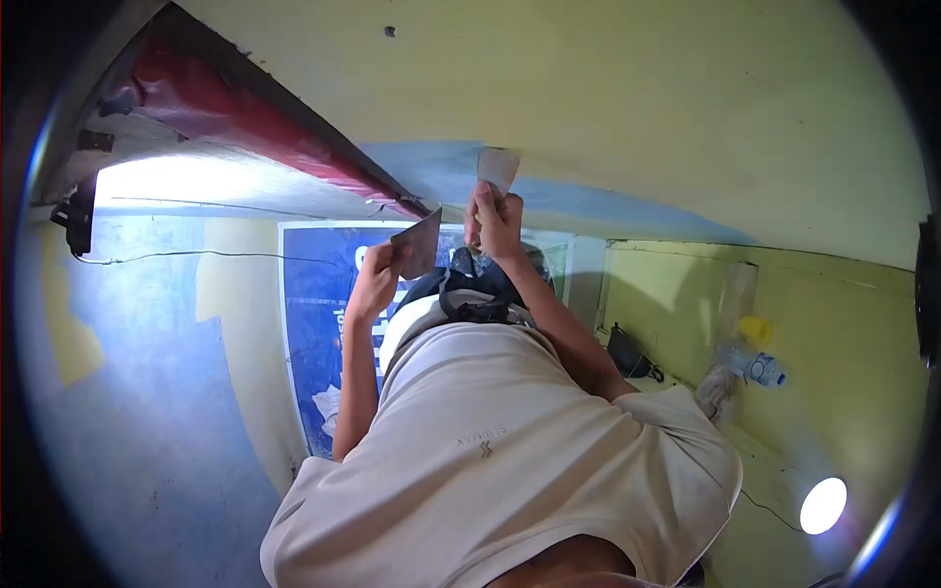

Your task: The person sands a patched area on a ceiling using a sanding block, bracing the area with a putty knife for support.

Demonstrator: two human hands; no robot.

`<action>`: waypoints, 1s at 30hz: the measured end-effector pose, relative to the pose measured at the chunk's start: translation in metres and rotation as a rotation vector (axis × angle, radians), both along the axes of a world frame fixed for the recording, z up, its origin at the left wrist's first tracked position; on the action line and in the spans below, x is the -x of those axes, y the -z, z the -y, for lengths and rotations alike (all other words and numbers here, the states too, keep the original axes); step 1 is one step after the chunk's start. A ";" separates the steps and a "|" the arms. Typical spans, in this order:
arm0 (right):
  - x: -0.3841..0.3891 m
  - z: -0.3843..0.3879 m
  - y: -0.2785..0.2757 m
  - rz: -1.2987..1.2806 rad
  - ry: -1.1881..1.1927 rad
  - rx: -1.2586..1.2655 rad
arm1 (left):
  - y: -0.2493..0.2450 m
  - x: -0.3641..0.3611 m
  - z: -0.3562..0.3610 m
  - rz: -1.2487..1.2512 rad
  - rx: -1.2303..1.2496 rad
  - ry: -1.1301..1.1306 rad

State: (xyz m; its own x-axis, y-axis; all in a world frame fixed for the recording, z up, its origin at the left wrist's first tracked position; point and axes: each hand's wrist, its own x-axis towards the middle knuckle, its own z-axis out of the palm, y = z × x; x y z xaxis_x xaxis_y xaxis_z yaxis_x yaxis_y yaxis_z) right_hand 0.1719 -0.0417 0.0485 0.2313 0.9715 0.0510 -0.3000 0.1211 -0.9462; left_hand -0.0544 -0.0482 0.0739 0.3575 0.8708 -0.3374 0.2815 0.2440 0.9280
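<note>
My left hand (374,277) is closed round a flat, dark putty knife (421,245), its broad blade tilted up and to the right. Beside it and a little higher, my right hand (499,223) grips a second putty knife (498,169) with a pale, wide blade. That pale blade overlaps the blue band (588,196) on the yellowish wall (627,88) in this view. A gap shows between the two blades. The handles are mostly covered by my fingers.
A dark-edged ledge with a red strip (225,103) slants down from the upper left. Behind my arms is a blue printed banner (319,294). At the right are a plastic bottle (760,367), a dark bag (627,353) and a lit lamp (823,506) with a cord.
</note>
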 end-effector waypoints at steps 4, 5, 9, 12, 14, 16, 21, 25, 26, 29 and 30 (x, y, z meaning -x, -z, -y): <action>0.002 0.006 -0.019 -0.045 -0.004 0.028 | -0.013 -0.006 -0.001 -0.006 0.051 -0.013; 0.001 0.003 -0.014 -0.014 0.017 0.024 | 0.015 0.004 -0.001 0.066 0.010 -0.013; 0.003 0.006 -0.016 0.015 0.014 0.048 | 0.003 -0.002 -0.001 0.060 0.014 -0.032; -0.001 0.005 -0.005 0.031 -0.036 0.046 | 0.006 0.006 -0.003 0.015 0.039 0.019; 0.000 0.005 -0.011 0.046 -0.038 0.042 | 0.003 0.003 -0.003 0.039 0.029 0.002; 0.003 0.007 -0.022 0.053 -0.046 0.057 | -0.002 0.000 -0.002 0.048 0.037 -0.023; 0.004 0.005 -0.019 0.052 -0.019 0.049 | 0.012 0.005 -0.005 0.094 0.003 0.003; 0.002 0.006 -0.016 0.051 -0.003 0.074 | 0.014 0.005 -0.002 0.025 0.015 -0.029; 0.001 0.004 -0.016 0.059 0.002 0.072 | 0.020 0.007 0.002 0.031 0.028 -0.036; 0.001 0.007 -0.018 0.067 -0.024 0.048 | 0.019 0.001 0.001 0.067 0.002 -0.060; 0.003 0.005 -0.021 0.051 -0.033 0.024 | 0.018 0.002 -0.001 0.051 0.047 -0.033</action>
State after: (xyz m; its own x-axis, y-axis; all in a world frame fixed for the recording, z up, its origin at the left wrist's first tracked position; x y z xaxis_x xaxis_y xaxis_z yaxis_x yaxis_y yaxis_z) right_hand 0.1691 -0.0472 0.0695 0.1964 0.9798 0.0388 -0.2547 0.0892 -0.9629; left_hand -0.0567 -0.0468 0.0561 0.3466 0.8660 -0.3603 0.2248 0.2962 0.9283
